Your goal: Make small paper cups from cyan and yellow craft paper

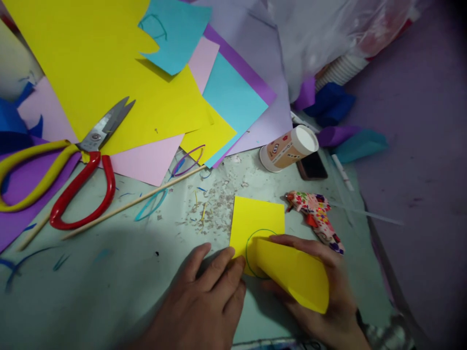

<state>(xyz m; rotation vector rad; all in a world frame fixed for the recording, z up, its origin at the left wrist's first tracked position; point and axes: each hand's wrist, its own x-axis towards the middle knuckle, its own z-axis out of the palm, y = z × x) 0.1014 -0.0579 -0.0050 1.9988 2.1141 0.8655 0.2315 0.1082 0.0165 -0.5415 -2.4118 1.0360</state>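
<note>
My right hand (pixel 324 291) is wrapped round a rolled yellow paper cone (pixel 295 272). One end of the cone rests on, or just over, a yellow paper square (pixel 257 214), inside a green circle drawn there. The fingertips of my left hand (pixel 215 291) lie on the left edge of that square, stretched out and holding nothing. To the right of the square lies a flower-patterned glue gun (pixel 312 211). Behind it a small tan tub with a white lid (pixel 286 150) leans to one side.
Large scissors (pixel 97 141) lie open at the left on yellow card (pixel 109 58). A thin wooden stick (pixel 134 201) crosses the table among paper scraps. Beyond the tub are a phone (pixel 313 165) and blue and purple paper pieces (pixel 330 104), beside the wall (pixel 412 146).
</note>
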